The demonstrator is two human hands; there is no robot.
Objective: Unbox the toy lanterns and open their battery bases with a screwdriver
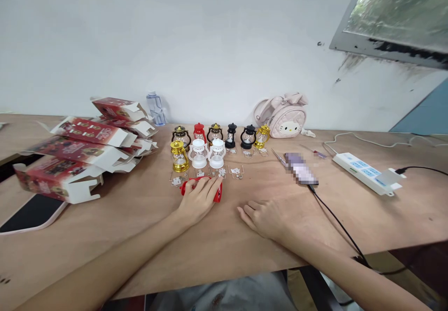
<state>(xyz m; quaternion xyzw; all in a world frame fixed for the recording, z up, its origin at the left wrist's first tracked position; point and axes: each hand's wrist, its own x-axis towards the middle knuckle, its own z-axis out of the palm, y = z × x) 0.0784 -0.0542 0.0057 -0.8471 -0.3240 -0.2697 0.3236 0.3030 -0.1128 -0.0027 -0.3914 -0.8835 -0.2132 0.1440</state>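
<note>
A red miniature lantern (217,196) lies on its side on the wooden table, its base toward the right. My left hand (199,199) is closed over it, fingers draped across its body, hiding most of it. To the right, my right hand (262,216) rests on the tabletop holding nothing, its fingers loosely bent and slightly apart. Just beyond the left hand stand two white lanterns (199,156) and a gold lantern (179,158). A back row has another red lantern (199,133), a black lantern (249,138) and several more upright. Small flat pieces with wire (236,172) lie before them.
Opened red-and-white boxes (87,131) are heaped at left, above a dark pink-edged object (33,213). A water bottle (156,109) and pink bag (287,120) stand near the wall. At right lie a phone (301,168), a screwdriver (279,156) and a power strip (364,173) with cables.
</note>
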